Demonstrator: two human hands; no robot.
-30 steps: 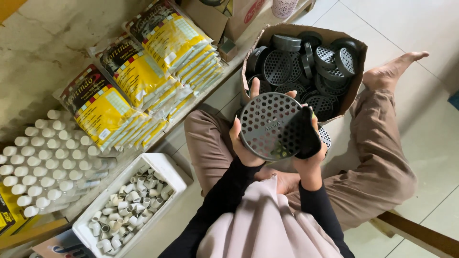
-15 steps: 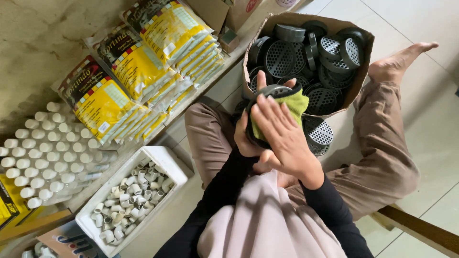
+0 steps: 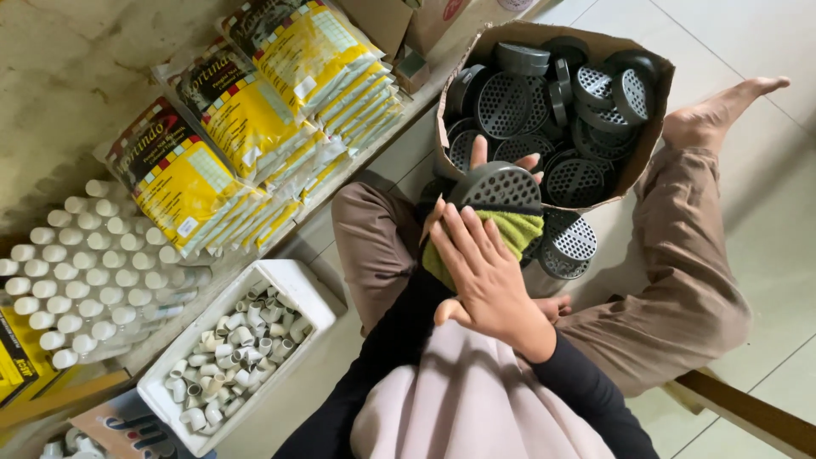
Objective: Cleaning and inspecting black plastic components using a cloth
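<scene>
From my seat, the right hand [image 3: 486, 276] lies flat over the green cloth [image 3: 510, 234], so most of the cloth and the lower half of the grey perforated disc [image 3: 497, 185] are covered. Of the left hand [image 3: 489, 157] I see only fingertips past the disc's rim; its grip is hidden. The white tray of small caps [image 3: 293, 280] runs off the bottom edge. Print on the yellow packets [image 3: 183, 187] is too small to make out.

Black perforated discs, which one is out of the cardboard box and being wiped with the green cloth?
The disc held up by the left hand, with the right hand pressing the green cloth on it; the rest lie in the cardboard box.
</scene>
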